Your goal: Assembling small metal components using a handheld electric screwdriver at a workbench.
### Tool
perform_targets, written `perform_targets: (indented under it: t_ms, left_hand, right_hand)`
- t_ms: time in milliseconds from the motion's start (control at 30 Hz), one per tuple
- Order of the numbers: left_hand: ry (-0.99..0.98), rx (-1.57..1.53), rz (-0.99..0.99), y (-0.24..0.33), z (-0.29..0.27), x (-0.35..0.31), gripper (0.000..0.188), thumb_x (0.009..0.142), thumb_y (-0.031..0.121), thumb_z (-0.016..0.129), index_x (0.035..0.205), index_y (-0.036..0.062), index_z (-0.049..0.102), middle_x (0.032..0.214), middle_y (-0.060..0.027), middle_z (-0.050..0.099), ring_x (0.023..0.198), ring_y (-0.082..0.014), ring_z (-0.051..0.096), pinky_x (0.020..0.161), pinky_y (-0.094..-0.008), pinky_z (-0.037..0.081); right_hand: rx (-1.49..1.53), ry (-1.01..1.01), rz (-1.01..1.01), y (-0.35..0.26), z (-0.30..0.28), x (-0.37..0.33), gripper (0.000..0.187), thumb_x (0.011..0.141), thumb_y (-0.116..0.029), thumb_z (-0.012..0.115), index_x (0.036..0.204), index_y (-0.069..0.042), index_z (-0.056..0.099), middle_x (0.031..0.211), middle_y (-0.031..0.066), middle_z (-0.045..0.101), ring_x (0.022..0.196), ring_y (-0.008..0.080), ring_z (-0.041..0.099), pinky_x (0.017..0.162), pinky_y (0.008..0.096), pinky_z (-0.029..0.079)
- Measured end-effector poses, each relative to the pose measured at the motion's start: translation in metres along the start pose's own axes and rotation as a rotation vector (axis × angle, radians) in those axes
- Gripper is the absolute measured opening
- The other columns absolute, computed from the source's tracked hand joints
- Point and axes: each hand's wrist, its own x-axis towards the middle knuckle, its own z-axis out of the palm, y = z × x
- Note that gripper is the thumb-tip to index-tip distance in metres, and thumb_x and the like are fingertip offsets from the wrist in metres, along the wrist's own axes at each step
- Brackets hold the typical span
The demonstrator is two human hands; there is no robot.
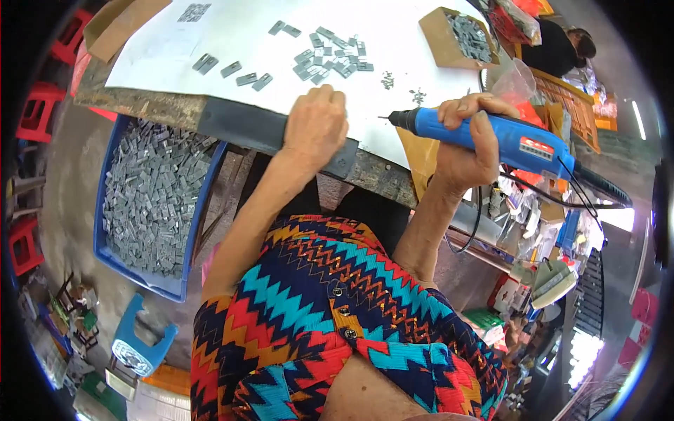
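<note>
My right hand (pixel 469 144) is wrapped round a blue electric screwdriver (pixel 523 144), its thin bit pointing left over the table. At the near edge of the table my left hand (pixel 319 119) is closed, knuckles up. Whatever its fingers hold is hidden from view. Just beyond it, small grey rectangular parts (pixel 340 56) lie in a loose heap on a white sheet (pixel 246 45). Several more grey parts (pixel 232 69) are spread to the left. Two little piles of tiny pieces, perhaps screws (pixel 387 80), sit right of the heap.
A cardboard box (pixel 439 45) of grey parts stands at the far right of the sheet. Below the table's left end is a blue crate (pixel 184 270) full of grey pieces. A blue stool (pixel 137 337) and red stools (pixel 42 105) stand on the floor. The screwdriver's black cord (pixel 544 196) trails right.
</note>
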Motion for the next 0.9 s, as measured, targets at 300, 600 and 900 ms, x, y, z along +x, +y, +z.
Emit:
perform_targets:
  t_ms: [300,600,900]
  left_hand:
    - [0.038,0.066,-0.097,-0.043,-0.048,0.002,0.009,0.071,0.01,0.058,0.074,0.0022,0.055,0.076,-0.0142,0.054,0.074,-0.0326,0.054,0.066,-0.0415,0.043]
    - [0.137,0.168,-0.176,-0.081,-0.066,0.003,0.012,0.078,0.007,0.057,0.086,-0.001,0.056,0.077,-0.0158,0.056,0.073,-0.0295,0.057,0.067,-0.0354,0.044]
    - [0.269,0.218,-0.183,-0.078,-0.062,0.001,0.013,0.08,0.004,0.053,0.092,-0.0001,0.055,0.09,-0.0146,0.053,0.081,-0.0293,0.055,0.072,-0.0359,0.043]
  right_hand:
    - [-0.25,0.169,-0.065,0.004,-0.02,0.01,0.026,0.073,0.001,0.055,0.099,0.0,0.05,0.071,0.012,0.054,0.061,0.0198,0.053,0.064,0.0357,0.045]
    - [-0.132,0.296,-0.145,0.029,-0.023,0.035,0.022,0.067,0.004,0.062,0.087,0.003,0.052,0.07,0.0083,0.055,0.051,0.015,0.055,0.056,0.0276,0.047]
    - [-0.221,0.264,-0.274,0.057,-0.023,0.054,0.021,0.065,-0.004,0.065,0.081,0.002,0.054,0.063,0.0075,0.057,0.05,0.0158,0.059,0.054,0.0273,0.05]
